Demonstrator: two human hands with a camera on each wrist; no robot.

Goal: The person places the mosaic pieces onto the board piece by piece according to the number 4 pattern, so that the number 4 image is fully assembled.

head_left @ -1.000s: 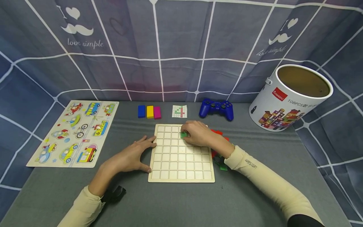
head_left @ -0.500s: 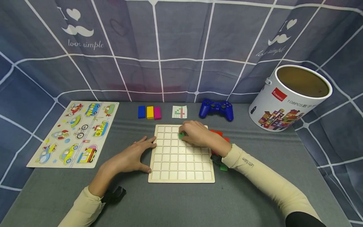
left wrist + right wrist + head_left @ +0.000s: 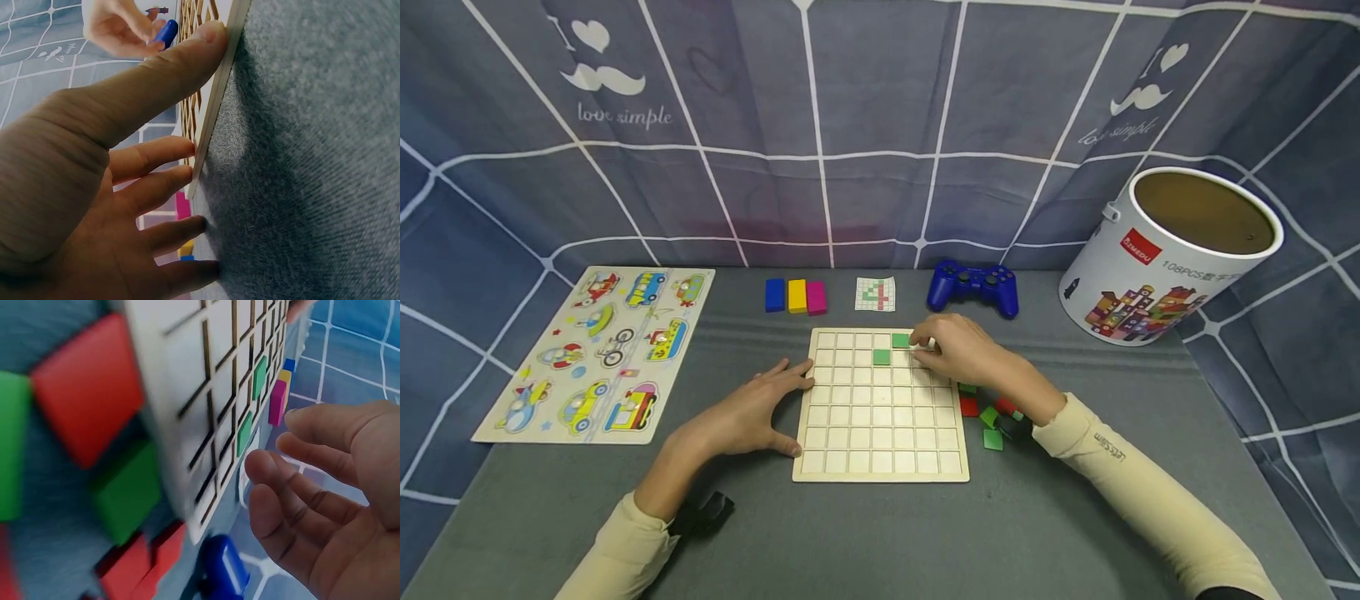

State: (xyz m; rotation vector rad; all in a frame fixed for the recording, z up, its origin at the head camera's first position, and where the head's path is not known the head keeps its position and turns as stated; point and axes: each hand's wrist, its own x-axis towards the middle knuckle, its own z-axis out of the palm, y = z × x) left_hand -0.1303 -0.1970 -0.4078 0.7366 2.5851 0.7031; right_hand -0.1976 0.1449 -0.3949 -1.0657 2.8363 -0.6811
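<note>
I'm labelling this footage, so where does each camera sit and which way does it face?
Head: worn on the person's head, facing forward and down at the grid board; left hand, right hand and both sleeves show.
Left wrist: worn on that wrist, facing along the left hand to the board's edge and the backdrop; the right hand shows beyond.
Right wrist: worn on that wrist, facing past the right hand, across the board and loose tiles.
Shared: head and right wrist both show two green tiles on the board.

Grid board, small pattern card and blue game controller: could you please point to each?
Grid board (image 3: 882, 417): head view, on a bare cell.
Pattern card (image 3: 876, 295): head view, printed face's middle.
Blue controller (image 3: 972, 286): head view, middle of body.
</note>
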